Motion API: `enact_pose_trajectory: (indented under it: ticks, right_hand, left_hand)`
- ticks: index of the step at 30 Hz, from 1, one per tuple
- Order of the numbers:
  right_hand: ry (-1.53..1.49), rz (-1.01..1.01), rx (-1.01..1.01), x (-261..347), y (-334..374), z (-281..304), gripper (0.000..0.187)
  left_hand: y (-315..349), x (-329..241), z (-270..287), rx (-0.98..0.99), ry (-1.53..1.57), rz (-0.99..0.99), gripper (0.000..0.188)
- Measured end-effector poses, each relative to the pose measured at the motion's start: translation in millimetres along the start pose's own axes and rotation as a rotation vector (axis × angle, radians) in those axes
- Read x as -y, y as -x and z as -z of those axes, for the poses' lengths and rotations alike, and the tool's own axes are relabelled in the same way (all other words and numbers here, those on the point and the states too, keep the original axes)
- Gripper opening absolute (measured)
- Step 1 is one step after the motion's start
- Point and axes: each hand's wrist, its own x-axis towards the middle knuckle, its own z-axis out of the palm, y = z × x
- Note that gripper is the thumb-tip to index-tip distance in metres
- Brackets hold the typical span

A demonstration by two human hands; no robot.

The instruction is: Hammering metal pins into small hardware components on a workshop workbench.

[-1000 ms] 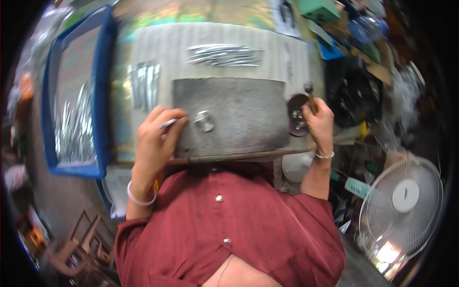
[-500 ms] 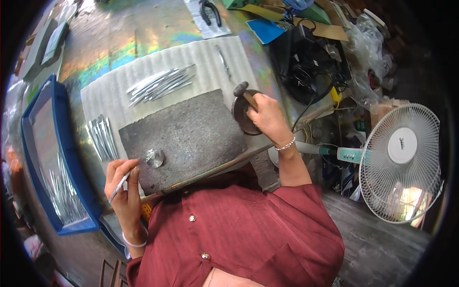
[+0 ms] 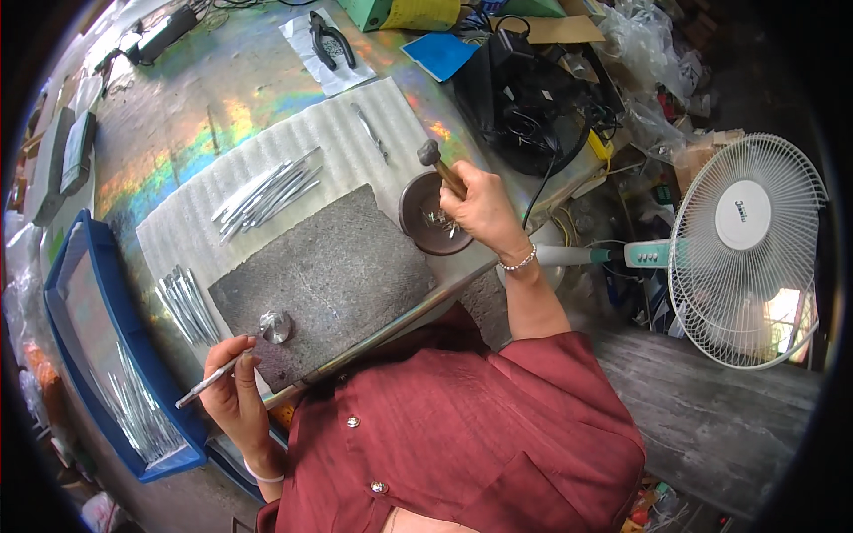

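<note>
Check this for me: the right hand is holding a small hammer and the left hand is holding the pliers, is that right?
Not quite. In the head view, the left hand holds a slim silver rod; the pliers lie on a white sheet. The right hand does hold a small hammer.

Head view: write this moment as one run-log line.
left hand: holding thin metal rod | right hand: gripping hammer near brown bowl | round metal piece: on dark slab
</note>
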Motion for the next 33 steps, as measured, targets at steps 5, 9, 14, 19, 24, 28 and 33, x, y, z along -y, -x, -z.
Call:
enact_pose_trajectory:
  ticks: [5,9,14,19,24,28,33]
  right_hand:
    - [-0.099,-0.011,-0.069,4.8,2.5,1.1,0.016]
    - [-0.140,-0.001,-0.071,2.8,5.1,-1.6,0.017]
    - [-0.215,0.006,-0.063,-5.1,7.7,-6.7,0.020]
    - [-0.291,-0.075,-0.090,3.8,6.9,-4.9,0.013]
    - [-0.643,-0.091,-0.085,11.9,9.6,-3.0,0.009]
    - [-0.870,-0.161,0.039,33.4,15.2,0.3,0.008]
    - [-1.036,-0.186,0.175,63.4,25.3,-10.9,0.010]
  left_hand:
    - [1.1,-2.3,-7.2,-0.015,0.058,-0.002,0.020]
    - [0.7,-3.8,-11.7,-0.002,0.072,-0.017,0.021]
    - [0.5,-1.0,-9.5,0.007,0.064,-0.012,0.022]
    - [1.9,-3.9,-10.8,-0.005,0.073,-0.006,0.022]
    - [0.9,-10.9,-9.1,0.053,0.174,0.055,0.017]
    - [-1.2,-18.3,-13.4,0.045,0.243,0.065,0.013]
    - [-5.9,-15.7,-16.6,0.038,0.302,-0.006,0.010]
